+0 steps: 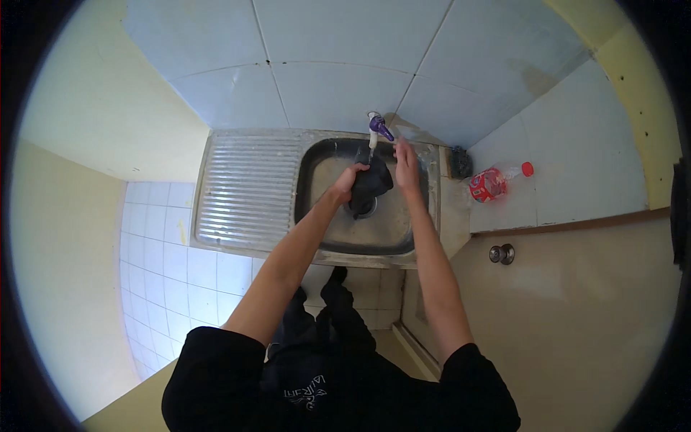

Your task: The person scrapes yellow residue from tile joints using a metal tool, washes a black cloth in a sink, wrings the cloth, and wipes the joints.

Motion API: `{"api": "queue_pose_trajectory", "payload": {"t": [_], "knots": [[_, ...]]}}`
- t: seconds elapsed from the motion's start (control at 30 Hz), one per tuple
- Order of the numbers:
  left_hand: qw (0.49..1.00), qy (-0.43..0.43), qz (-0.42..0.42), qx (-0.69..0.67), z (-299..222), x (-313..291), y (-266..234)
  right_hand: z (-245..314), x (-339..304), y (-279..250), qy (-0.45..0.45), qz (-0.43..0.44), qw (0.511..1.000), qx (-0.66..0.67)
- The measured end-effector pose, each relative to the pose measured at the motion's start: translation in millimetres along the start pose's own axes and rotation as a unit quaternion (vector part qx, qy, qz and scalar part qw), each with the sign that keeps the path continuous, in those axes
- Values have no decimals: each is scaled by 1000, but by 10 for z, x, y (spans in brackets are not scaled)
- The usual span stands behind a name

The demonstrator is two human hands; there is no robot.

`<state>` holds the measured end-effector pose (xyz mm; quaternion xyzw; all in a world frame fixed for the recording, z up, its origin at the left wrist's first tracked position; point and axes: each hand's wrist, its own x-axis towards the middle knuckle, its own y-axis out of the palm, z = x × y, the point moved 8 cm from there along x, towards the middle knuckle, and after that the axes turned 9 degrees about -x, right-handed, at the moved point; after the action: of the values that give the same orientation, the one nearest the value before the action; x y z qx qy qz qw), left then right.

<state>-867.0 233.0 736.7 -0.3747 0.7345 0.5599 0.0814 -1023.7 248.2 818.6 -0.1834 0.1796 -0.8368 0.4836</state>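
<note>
My left hand (349,180) grips a dark, crumpled cloth (371,186) over the sink basin, right below the tap's spout. The cloth hangs down toward the round drain (367,209) and partly hides it. A thin stream of water seems to run from the white tap (373,135) onto the cloth. My right hand (406,164) is raised at the basin's right side, fingers stretched out beside the tap's purple handle (381,128). Whether the fingertips touch that handle is hard to tell. No object shows in the right hand.
The metal sink (314,248) has a ribbed drainboard (248,187) on the left. Past its right edge are a dark scouring pad (458,163) and a clear plastic bottle (493,185) with a red cap and label, lying on its side. A tiled wall (338,93) rises behind the tap.
</note>
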Motion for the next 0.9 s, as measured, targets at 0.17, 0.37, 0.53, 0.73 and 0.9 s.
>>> {"api": "queue_pose_trajectory", "payload": {"t": [0.17,0.37,0.53,0.73,0.9], "knots": [[1000,8,19,0,93,-112,27,-616,-401,288,117,92,989,-20],[993,42,-28,109,46,-81,-152,-565,-643,675,268,182,909,262],[988,79,16,129,-53,-127,-207,-440,-512,672,188,176,949,182],[999,17,23,46,-88,-290,-180,-433,-342,602,97,130,986,43],[996,77,20,33,-251,-348,-311,-469,-203,637,108,97,989,22]]}}
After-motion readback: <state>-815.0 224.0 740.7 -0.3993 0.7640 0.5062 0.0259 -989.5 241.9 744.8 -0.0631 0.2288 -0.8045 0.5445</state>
